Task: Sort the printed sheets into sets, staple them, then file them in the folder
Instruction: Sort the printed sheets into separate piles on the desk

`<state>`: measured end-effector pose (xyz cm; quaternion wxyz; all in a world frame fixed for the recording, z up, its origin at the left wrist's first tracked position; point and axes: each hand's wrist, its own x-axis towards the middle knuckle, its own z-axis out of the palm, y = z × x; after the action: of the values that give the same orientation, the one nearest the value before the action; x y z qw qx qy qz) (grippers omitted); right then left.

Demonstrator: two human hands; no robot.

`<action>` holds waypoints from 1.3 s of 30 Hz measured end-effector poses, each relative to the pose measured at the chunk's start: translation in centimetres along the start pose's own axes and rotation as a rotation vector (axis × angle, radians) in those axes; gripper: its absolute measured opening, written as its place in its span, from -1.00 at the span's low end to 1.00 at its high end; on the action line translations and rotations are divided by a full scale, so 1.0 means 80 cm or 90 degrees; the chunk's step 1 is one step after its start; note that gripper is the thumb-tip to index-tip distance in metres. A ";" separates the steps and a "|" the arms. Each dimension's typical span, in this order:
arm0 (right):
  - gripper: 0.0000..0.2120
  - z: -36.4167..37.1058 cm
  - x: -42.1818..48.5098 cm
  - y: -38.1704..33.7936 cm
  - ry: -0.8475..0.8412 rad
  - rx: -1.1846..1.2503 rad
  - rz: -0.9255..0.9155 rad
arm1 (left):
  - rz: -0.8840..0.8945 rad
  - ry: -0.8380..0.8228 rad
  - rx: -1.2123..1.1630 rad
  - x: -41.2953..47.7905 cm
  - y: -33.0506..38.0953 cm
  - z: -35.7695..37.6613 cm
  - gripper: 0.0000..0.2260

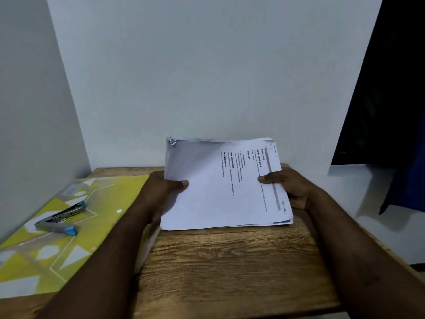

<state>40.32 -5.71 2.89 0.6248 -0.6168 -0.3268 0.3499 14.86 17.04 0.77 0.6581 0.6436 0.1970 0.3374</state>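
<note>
From the head view, the sheets are one loose, unstapled stack held up between both hands over the middle of the bench, tilted with the far edge raised. Whether the near edge rests on the wood I cannot tell. The left hand grips the left side with its thumb pressed on top, and the right hand grips the right side the same way. The fingers of both are curled under the paper, out of sight.

The likely trouble is slippage. The paper is thin, smooth and flexible, and nothing binds the stack, so easing either grip could let sheets fan out or slide off toward the bench edge. The lower right edges already sit unevenly, so stapling without squaring them first would probably miss some pages. The far corners look crumpled and dog-eared and may snag when sheets are peeled apart. Mixed-up sets are another risk, since only the top sheet's print shows.

The stapler lies swung open on the folder to the left, well apart from the stack. It is grey metal with blue tips, hard and narrow. The folder is flat, glossy, yellow with pale angular shapes, probably slick plastic. The bench is rough-grained brown wood
</note>
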 end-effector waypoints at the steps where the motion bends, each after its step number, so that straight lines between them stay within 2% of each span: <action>1: -0.66 0.005 0.001 0.000 0.025 -0.012 -0.013 | 0.014 0.013 0.014 0.000 0.000 0.000 -0.87; 4: -0.70 0.020 0.005 -0.004 0.103 -0.045 -0.073 | 0.054 0.051 0.033 -0.002 0.005 0.004 -0.95; 7: -0.76 0.033 0.008 -0.009 0.192 -0.018 -0.185 | 0.128 0.120 0.089 -0.001 0.015 0.011 -0.91; 9: -0.75 0.041 0.009 -0.009 0.226 -0.012 -0.255 | 0.176 0.157 0.108 -0.001 0.021 0.015 -0.90; 11: -0.74 0.047 0.012 -0.009 0.243 -0.020 -0.307 | 0.199 0.181 0.095 0.001 0.023 0.017 -0.96; 12: -0.74 0.051 0.013 -0.008 0.249 -0.023 -0.325 | 0.199 0.189 0.091 0.001 0.024 0.018 -0.94; 13: -0.74 0.053 0.013 -0.007 0.253 -0.025 -0.333 | 0.190 0.189 0.091 0.001 0.024 0.018 -0.85; 15: -0.75 0.056 0.014 -0.001 0.238 -0.020 -0.316 | 0.145 0.170 0.106 0.001 0.018 0.019 -0.70; 18: -0.80 0.059 0.018 0.019 0.233 -0.028 -0.225 | 0.058 0.124 0.127 -0.004 -0.003 0.026 -0.85; 20: -0.83 0.062 0.021 0.029 0.276 -0.038 -0.189 | 0.021 0.126 0.125 -0.010 -0.011 0.035 -0.84; 24: -0.88 0.074 0.023 0.026 0.322 -0.090 -0.207 | 0.066 0.194 0.203 -0.003 -0.016 0.047 -0.67; 27: -0.87 0.080 0.019 0.016 0.344 -0.100 -0.258 | 0.104 0.232 0.168 0.001 -0.014 0.049 -0.60; 29: -0.81 0.079 0.020 0.017 0.362 -0.091 -0.273 | 0.133 0.250 0.209 0.001 -0.009 0.048 -0.62; 33: -0.76 0.081 0.026 0.034 0.350 -0.150 -0.178 | 0.079 0.222 0.276 0.000 -0.016 0.048 -0.59; 36: -0.85 0.084 0.025 0.029 0.359 -0.128 -0.204 | 0.104 0.227 0.246 -0.002 -0.014 0.050 -0.71; 39: -0.78 0.088 0.026 0.028 0.355 -0.131 -0.208 | 0.118 0.236 0.260 -0.003 -0.011 0.051 -0.70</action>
<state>35.49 -0.15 0.76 0.6722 -0.6882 -0.2716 0.0283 17.70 14.00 0.26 0.4341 0.7053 0.3182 0.4614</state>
